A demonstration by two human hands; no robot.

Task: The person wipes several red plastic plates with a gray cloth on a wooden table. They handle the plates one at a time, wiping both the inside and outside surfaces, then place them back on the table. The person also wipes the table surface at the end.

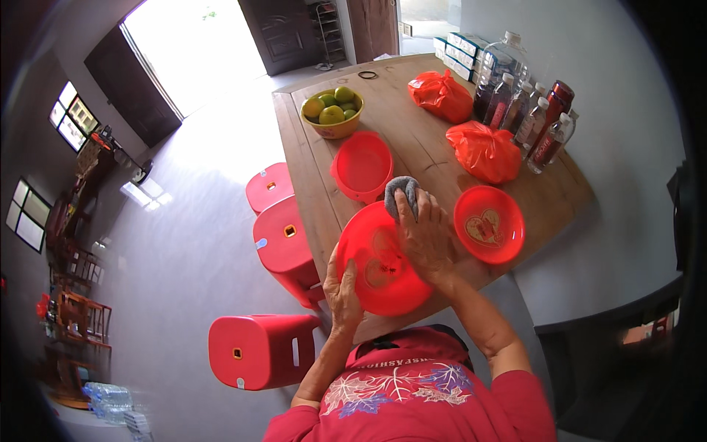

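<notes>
A large round red plate (pixel 368 234) with a printed design sits at the near end of the wooden table. My left hand (pixel 342 292) grips its left rim, thumb on the inner face. In my right hand (pixel 427 239) is a grey cloth (pixel 401 193), pressed at the plate's far right rim. Small dark bits lie near the middle of the plate. Just beyond it stands a red basin (pixel 364 166). To the right of my right hand lies a smaller red plate (pixel 490 225) with a gold heart print.
On the table (pixel 398 88) are a yellow bowl (pixel 335 129) of green fruit, two tied red plastic bags (pixel 442 96), several bottles (pixel 545 140) and stacked boxes (pixel 462 55) by the wall. Red stools (pixel 254 352) line the table's left side.
</notes>
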